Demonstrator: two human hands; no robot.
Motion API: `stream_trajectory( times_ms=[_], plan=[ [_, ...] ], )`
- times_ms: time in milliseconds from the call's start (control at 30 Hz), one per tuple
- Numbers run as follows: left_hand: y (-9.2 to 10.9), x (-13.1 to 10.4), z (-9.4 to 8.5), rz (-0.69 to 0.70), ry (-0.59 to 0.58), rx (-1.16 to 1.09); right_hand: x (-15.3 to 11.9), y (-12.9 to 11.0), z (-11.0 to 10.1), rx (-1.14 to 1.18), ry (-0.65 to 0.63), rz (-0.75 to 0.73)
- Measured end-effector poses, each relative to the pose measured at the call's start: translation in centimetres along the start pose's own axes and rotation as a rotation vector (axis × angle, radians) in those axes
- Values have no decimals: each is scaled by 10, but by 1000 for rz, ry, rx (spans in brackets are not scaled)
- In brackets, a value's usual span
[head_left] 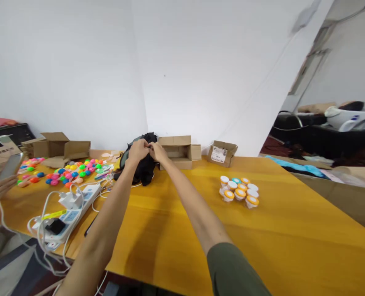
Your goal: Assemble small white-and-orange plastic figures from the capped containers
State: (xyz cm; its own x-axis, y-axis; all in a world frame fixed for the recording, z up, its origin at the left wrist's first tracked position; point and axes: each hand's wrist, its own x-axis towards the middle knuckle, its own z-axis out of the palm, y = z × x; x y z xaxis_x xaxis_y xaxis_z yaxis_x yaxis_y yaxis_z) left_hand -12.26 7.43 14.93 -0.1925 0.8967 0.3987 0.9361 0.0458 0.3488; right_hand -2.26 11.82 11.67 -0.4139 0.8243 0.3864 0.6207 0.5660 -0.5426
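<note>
Both my arms stretch forward over the table to a black cloth bundle that looks like a bag [145, 172], slumped near the wall. My left hand [138, 150] is closed, fingertips bent inward in front of the bag's upper part. Meeting it there, my right hand [158, 151] is also closed, its fingertips almost touching the left ones. What the fingers pinch, if anything, is too small to make out. Just right of the hands lies an open cardboard box [177, 153] on its side, facing me.
Tubs with orange, white and teal lids [239, 193] cluster on the table [182, 238]. A small carton [222, 153] stands by the wall. On the left are colourful balls [68, 174], a power strip [73, 216] with tangled cables, and another person's hands holding a phone [11, 166].
</note>
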Motion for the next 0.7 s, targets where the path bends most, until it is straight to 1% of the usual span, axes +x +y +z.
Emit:
stream_trajectory(
  times_ms=[33, 100, 167, 200, 267, 367, 433, 567, 633, 700],
  plan=[
    [1, 11, -5, -51, 11, 97, 2, -6, 4, -35, -30, 27],
    [2, 28, -8, -142, -1, 230, 3, -13, 11, -111, -58, 65],
    [2, 38, -4, -212, -126, 284, 3, -16, 15, -181, -66, 83],
    [1, 42, -1, -212, -170, 296, 2, -15, 16, -211, -77, 65],
    [-3, 49, 6, -222, -199, 321, 0, -12, 14, -258, -104, -5],
    [-9, 60, 15, -197, -180, 337, -9, -5, 8, -311, -97, -106],
    [-11, 65, 19, -189, -166, 344, -19, -3, 5, -328, -98, -192],
    [-9, 65, 23, -169, -123, 356, -44, -13, 4, -321, -176, -426],
    [-6, 60, 21, -159, -95, 356, -54, -19, 0, -294, -183, -448],
    [1, 52, 18, -131, -64, 334, -62, -18, -9, -247, -150, -380]
  ],
)
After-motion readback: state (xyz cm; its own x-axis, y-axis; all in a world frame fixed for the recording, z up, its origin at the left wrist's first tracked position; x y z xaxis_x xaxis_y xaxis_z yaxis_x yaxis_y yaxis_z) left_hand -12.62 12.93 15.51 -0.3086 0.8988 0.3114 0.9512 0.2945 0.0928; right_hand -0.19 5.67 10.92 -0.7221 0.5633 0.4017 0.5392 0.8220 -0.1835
